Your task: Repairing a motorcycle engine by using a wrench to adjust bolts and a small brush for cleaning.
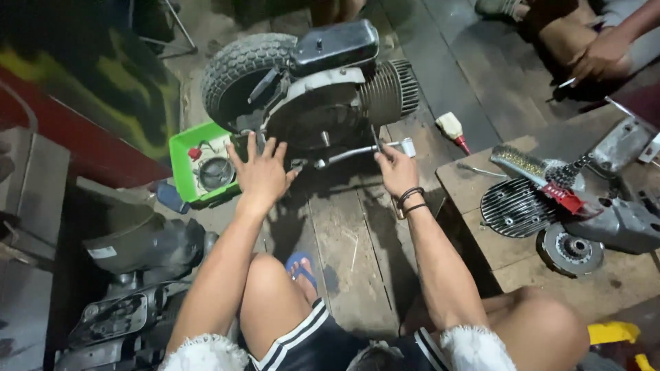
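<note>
**Hands on a scooter engine beside a green parts tray**

While the person sat on the wooden floor [344,233], a scooter engine [323,103] with its small tyre [237,69] and finned cylinder [392,89] lay in front of the knees. The left hand [260,175] rested flat against the engine's lower casing, fingers [237,154] spread wide. The right hand [397,168], with dark bands at the wrist, had its fingers closed around a metal wrench [350,154] that reached to the engine's underside.

Just left of the left hand sat a green plastic tray [180,161], holding a round metal ring-shaped part [215,172] and a small red piece [195,152]; the rest of its contents were too dim to tell.

To the right, a low wooden bench [509,257] carried a finned cylinder head [515,206], a wire brush [519,161], a round clutch-like disc [569,249] and a grey engine casing [622,223]. A small glue bottle [452,128] lay on the floor near the cylinder. Another person's hand [601,58] showed at the top right.
</note>
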